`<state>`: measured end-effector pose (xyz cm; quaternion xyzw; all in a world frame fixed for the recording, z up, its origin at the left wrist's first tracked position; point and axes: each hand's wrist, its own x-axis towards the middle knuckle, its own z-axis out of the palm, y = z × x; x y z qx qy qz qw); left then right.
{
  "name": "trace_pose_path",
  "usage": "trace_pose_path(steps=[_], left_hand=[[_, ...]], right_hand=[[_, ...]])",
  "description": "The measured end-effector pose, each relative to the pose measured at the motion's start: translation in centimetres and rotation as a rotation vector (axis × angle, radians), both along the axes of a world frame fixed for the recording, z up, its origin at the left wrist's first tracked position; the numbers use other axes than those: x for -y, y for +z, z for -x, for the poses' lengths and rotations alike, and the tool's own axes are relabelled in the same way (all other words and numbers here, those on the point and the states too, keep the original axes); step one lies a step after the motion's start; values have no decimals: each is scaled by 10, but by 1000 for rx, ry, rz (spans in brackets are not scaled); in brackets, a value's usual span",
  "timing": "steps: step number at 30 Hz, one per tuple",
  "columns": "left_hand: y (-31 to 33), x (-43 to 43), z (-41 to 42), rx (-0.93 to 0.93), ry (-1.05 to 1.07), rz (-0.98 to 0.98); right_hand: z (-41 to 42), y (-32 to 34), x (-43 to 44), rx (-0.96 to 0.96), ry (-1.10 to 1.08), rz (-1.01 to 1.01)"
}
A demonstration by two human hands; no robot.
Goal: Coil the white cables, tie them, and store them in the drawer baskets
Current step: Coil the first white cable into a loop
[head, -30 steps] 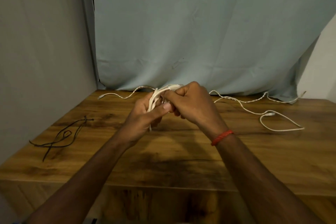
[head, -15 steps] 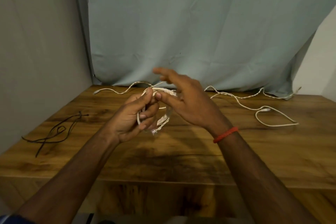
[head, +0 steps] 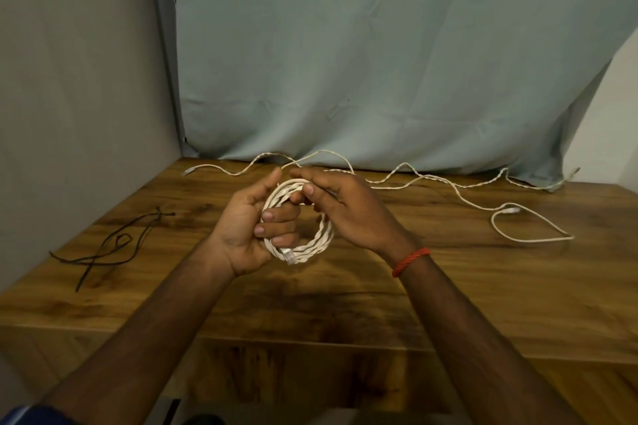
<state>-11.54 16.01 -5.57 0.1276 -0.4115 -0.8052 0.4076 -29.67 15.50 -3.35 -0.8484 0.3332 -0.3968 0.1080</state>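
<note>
While both hands are raised a little above the brown wooden table (head: 483, 286), they hold between them a coil of white twisted cable (head: 316, 248). The left hand (head: 248, 235) grips the left side of this coil: its fingers are curled through the ring and come out toward the camera, and the thumb stands up straight beside the top of the ring. The right hand (head: 352, 214) is on the right and upper side; its thumb and forefinger pinch the top of the coil, and the other fingers are bent behind it. A small clear plug (head: 289, 256) at one end of the cable sticks out at the bottom of the coil, just under the left fingers. The ring hangs upright between the two palms and does not touch the table.

On the right wrist sits a red braided cord bracelet (head: 411, 261).

Behind the hands, a long loose white cable (head: 452, 185) lies in waves along the far edge of the table, and it makes a flat loop on the right side. I cannot tell if it is joined with the coil. Well apart, on the left of the table, lies a thin black cord (head: 110, 247), tangled loosely. A pale blue-green cloth curtain (head: 379, 62) hangs behind the table, and a grey wall (head: 69, 79) closes the left side.
</note>
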Motion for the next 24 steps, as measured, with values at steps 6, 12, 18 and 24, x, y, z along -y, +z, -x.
trace_pose_path(steps=[6,12,18,24], left_hand=[[3,-6,7,98,234,-66],[-6,-6,3,140,388,-125],[-10,-9,-9,110,408,-175],[-16,-14,-21,206,667,-189]], right_hand=[[-16,-16,2,144,-49,63],[-33,-24,3,297,-108,-107],[-49,-25,-5,536,31,-479],[-66,-37,-5,475,39,-329]])
